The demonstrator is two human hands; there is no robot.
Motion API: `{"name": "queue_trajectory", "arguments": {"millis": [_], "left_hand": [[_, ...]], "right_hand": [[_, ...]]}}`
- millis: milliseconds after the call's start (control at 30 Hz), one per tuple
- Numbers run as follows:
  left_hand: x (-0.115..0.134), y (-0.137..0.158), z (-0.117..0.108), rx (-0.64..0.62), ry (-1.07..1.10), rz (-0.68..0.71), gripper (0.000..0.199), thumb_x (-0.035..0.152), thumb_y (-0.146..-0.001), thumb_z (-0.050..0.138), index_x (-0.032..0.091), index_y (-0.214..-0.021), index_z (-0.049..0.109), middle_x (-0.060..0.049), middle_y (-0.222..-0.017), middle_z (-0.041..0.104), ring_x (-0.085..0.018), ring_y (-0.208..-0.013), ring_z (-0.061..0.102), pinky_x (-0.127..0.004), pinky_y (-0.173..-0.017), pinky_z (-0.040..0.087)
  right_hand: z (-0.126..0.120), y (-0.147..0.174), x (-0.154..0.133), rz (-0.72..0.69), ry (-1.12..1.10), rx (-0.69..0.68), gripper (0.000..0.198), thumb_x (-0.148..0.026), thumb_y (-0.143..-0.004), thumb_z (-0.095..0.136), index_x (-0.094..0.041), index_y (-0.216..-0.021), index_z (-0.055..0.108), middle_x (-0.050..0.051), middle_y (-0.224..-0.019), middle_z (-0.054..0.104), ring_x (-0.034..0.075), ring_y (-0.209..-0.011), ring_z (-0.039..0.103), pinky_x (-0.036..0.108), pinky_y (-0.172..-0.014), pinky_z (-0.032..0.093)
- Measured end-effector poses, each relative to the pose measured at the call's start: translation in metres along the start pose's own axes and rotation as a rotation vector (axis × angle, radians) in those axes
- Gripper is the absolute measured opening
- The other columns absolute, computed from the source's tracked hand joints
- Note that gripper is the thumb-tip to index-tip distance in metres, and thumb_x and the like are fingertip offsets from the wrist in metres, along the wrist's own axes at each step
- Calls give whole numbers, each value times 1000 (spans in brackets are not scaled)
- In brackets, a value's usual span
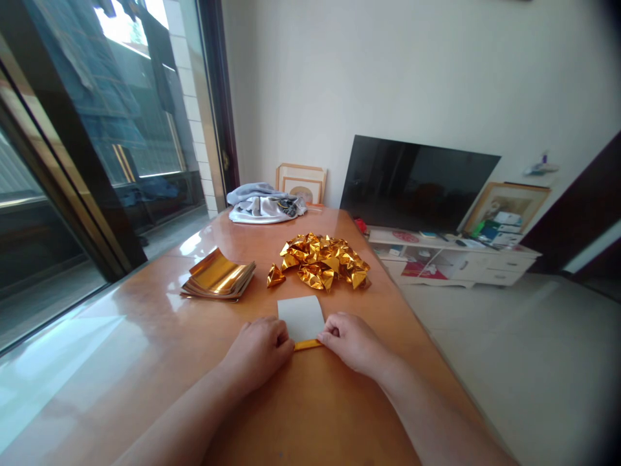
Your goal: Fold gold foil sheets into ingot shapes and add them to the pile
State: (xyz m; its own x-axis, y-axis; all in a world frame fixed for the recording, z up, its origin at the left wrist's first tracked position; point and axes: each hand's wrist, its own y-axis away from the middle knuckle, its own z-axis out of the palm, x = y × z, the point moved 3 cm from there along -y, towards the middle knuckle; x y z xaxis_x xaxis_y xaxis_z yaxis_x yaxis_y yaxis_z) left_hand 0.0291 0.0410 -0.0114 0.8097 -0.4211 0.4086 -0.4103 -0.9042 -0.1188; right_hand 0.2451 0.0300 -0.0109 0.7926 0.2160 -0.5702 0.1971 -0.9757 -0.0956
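A sheet of gold foil paper (301, 317) lies pale side up on the wooden table. Its near edge is turned over into a narrow gold strip. My left hand (264, 346) grips the left end of that folded edge, fingers curled and thumb pressed against it. At the right end, my right hand (354, 340) pinches the same edge between thumb and fingers. Beyond the sheet sits a heap of folded gold paper pieces (325, 259), with one single folded piece (275, 276) just left of it. A stack of gold foil sheets (220, 275) rests further left, its top sheet curling up.
Bundled grey cloth (264, 202) lies at the table's (160, 362) far end, before framed pictures (303, 184) leaning on the wall. To the right, a large television (412, 184) stands behind a low white cabinet (466, 265). Glass sliding doors (107, 129) run along the left.
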Motion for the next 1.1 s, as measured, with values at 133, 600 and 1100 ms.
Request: {"name": "queue_trajectory", "arguments": {"millis": [133,600,1100], "left_hand": [[-1,0,1,16,-1,12,18,29,-83,56,21,-68,53,0,-75,60,-16,-70,53,-28,-61,28],[4,4,-8,-30,1,-2,3,24,-83,56,22,-84,57,-1,-83,64,-19,-79,58,-28,-66,32],[33,11,-23,-109,-126,374,51,10,-92,46,45,-121,69,-5,-108,61,-23,-98,53,-36,-87,39]], "right_hand": [[1,1,-1,-3,14,4,18,-34,-85,67,-21,-73,64,0,-79,67,14,-72,57,23,-62,34],[-4,3,-8,2,72,-24,16,-33,-87,68,-20,-78,63,1,-84,66,15,-78,59,23,-65,35],[-8,5,-7,115,205,-5,25,-44,-84,72,-22,-82,59,-2,-81,65,14,-73,57,26,-58,25]]}}
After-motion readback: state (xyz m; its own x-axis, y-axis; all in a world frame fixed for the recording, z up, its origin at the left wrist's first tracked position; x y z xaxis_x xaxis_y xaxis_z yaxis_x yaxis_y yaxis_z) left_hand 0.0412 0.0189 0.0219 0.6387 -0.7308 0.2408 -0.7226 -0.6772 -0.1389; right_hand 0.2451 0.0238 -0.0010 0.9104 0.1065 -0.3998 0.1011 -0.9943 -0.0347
